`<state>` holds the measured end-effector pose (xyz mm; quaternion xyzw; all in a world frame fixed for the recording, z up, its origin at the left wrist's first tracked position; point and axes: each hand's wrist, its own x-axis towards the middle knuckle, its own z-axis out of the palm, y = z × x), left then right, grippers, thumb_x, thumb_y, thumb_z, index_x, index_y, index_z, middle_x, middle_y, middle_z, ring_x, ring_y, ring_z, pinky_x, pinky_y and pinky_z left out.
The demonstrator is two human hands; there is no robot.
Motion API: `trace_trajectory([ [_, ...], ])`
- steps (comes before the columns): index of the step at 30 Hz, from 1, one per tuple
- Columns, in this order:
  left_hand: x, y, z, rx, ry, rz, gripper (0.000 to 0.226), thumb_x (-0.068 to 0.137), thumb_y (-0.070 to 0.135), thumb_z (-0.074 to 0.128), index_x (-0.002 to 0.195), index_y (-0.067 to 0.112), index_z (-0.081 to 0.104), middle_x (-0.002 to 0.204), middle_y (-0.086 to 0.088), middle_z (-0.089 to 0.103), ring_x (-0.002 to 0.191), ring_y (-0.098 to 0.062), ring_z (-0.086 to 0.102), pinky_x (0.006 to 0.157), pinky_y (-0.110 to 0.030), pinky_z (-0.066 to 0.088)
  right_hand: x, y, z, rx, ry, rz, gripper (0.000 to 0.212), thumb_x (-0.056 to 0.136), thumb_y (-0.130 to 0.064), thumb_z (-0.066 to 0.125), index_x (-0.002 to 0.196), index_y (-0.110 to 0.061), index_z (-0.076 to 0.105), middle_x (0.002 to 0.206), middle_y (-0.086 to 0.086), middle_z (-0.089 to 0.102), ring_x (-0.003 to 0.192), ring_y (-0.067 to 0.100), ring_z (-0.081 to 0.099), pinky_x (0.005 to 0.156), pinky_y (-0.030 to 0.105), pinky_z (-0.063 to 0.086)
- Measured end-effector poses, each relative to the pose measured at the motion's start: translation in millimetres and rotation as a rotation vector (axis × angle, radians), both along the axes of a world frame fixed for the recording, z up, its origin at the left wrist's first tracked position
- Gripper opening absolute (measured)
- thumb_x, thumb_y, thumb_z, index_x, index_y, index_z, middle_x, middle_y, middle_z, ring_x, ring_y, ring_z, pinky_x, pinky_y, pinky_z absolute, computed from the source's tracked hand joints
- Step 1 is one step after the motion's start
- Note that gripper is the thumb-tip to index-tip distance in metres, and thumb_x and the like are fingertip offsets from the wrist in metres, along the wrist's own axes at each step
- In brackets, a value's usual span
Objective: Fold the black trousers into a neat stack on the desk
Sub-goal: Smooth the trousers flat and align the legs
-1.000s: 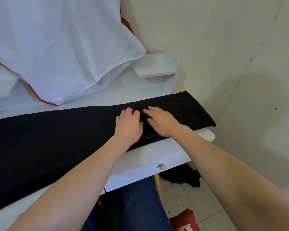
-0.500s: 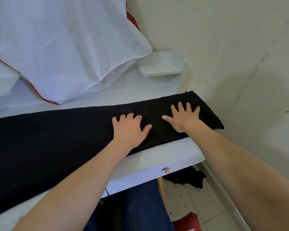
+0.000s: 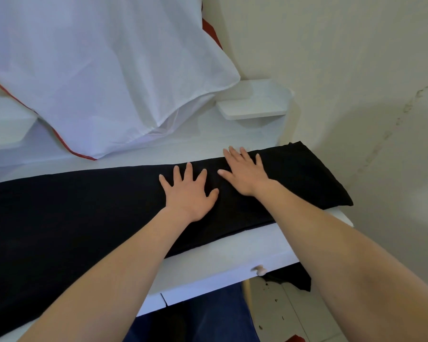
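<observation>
Black trousers (image 3: pixel 84 213) lie flat as a long band across the white desk (image 3: pixel 223 253), running from the left edge of view to the desk's right end by the cream wall (image 3: pixel 344 70); right end of the fabric reaches, maybe slightly overhangs, the desk corner; can't tell which. Fabric looks smooth, no fold visible at this point. Both hands palm-down on the trousers, R of centre. Left hand (image 3: pixel 189 193): fingers spread wide, flat on cloth, thumb out toward the other hand, gripping nothing. Right hand (image 3: pixel 244 172): also flat, fingers splayed wide, fingertips near the far edge of the fabric, nothing pinched or held. The two hands sit near each other, not touching; narrow strip of black cloth btwn the thumbs. Both forearms bare, coming in from the bottom of view. Behind the trousers: white cloth w/ red trim (image 3: pixel 97 70) draped from above, its lower edge resting on the desk's back area, apart from the trousers. Small white shelf (image 3: pixel 255 107) projects at the back right, near the wall. Desk front has a drawer w/ a pale round knob (image 3: pixel 258 269). Below the desk edge: blue fabric (image 3: pixel 220 314) at bottom centre, dark cloth (image 3: pixel 292 280) on the tiled floor (image 3: pixel 277 312) under the right end.
</observation>
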<state>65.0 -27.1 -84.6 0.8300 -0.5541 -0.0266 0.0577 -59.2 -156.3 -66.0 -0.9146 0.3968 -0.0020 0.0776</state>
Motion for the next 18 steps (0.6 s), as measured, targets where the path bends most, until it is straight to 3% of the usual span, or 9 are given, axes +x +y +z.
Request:
trace_trajectory([
  [3, 11.9, -6.4, 12.5, -0.041, 0.016, -0.029, 0.096, 0.079, 0.075, 0.043, 0.153, 0.029, 0.001, 0.162, -0.008, -0.006, 0.147, -0.030, -0.011, 0.110, -0.065, -0.005, 1.8, -14.1, 12.0, -0.019, 0.027, 0.061, 0.073, 0.095, -0.053, 0.042, 0.154, -0.025, 0.009, 0.160, 0.005, 0.022, 0.149, 0.023, 0.005, 0.114, 0.060, -0.004],
  [5, 18.8, -11.8, 21.0, -0.021, 0.028, -0.033, 0.112, 0.072, 0.077, 0.053, 0.152, 0.026, -0.006, 0.162, -0.008, -0.011, 0.147, -0.028, -0.015, 0.111, -0.063, -0.006, 3.2, -17.0, 19.4, -0.069, -0.009, 0.087, 0.064, 0.092, -0.049, 0.052, 0.148, -0.025, 0.031, 0.146, 0.008, 0.041, 0.141, 0.027, 0.026, 0.114, 0.060, -0.001],
  [7, 20.9, -15.5, 25.2, -0.017, 0.041, -0.039, 0.119, 0.068, 0.075, 0.060, 0.152, 0.025, -0.008, 0.162, -0.006, -0.008, 0.147, -0.026, -0.014, 0.111, -0.063, -0.007, 3.6, -14.6, 26.7, -0.171, -0.089, 0.142, 0.041, 0.090, -0.041, 0.060, 0.127, -0.024, 0.057, 0.123, 0.004, 0.054, 0.124, 0.027, 0.044, 0.116, 0.054, 0.011],
  [9, 19.7, -16.9, 25.2, -0.069, 0.046, -0.057, 0.121, 0.067, 0.072, 0.064, 0.152, 0.025, -0.007, 0.162, -0.003, 0.005, 0.148, -0.024, -0.008, 0.111, -0.063, -0.007, -2.5, -10.6, 31.6, -0.236, -0.214, 0.219, 0.025, 0.088, -0.036, 0.065, 0.108, -0.021, 0.067, 0.109, 0.000, 0.056, 0.109, 0.023, 0.051, 0.107, 0.043, 0.031],
  [11, 16.9, -15.0, 24.4, -0.153, 0.024, -0.076, 0.118, 0.065, 0.070, 0.067, 0.152, 0.027, 0.001, 0.156, -0.002, 0.026, 0.148, -0.023, 0.007, 0.110, -0.062, -0.007, -11.9, -4.7, 34.4, -0.237, -0.301, 0.286, 0.023, 0.087, -0.032, 0.067, 0.104, -0.017, 0.070, 0.113, 0.000, 0.059, 0.104, 0.021, 0.055, 0.091, 0.037, 0.044],
  [13, 12.9, -10.3, 24.7, -0.235, -0.002, -0.082, 0.106, 0.063, 0.068, 0.070, 0.148, 0.029, 0.020, 0.142, -0.001, 0.040, 0.139, -0.023, 0.030, 0.112, -0.063, -0.003, -19.6, 1.4, 34.2, -0.284, -0.295, 0.330, 0.026, 0.091, -0.029, 0.062, 0.112, -0.016, 0.071, 0.119, 0.001, 0.062, 0.104, 0.022, 0.059, 0.083, 0.037, 0.049],
  [15, 9.0, -6.3, 25.7, -0.292, -0.043, -0.093, 0.090, 0.062, 0.066, 0.072, 0.138, 0.030, 0.039, 0.132, 0.000, 0.044, 0.128, -0.023, 0.042, 0.114, -0.061, 0.004, -24.0, 6.0, 33.4, -0.366, -0.270, 0.358, 0.028, 0.095, -0.026, 0.057, 0.118, -0.016, 0.070, 0.124, 0.005, 0.064, 0.107, 0.026, 0.061, 0.083, 0.040, 0.051],
  [18, 2.3, -1.2, 26.6, -0.328, -0.126, -0.116, 0.072, 0.065, 0.060, 0.074, 0.126, 0.028, 0.051, 0.126, 0.001, 0.046, 0.119, -0.023, 0.046, 0.112, -0.057, 0.013, -27.9, 10.6, 33.2, -0.441, -0.301, 0.399, 0.024, 0.094, -0.021, 0.060, 0.112, -0.012, 0.073, 0.123, 0.011, 0.065, 0.108, 0.031, 0.061, 0.083, 0.041, 0.051],
])
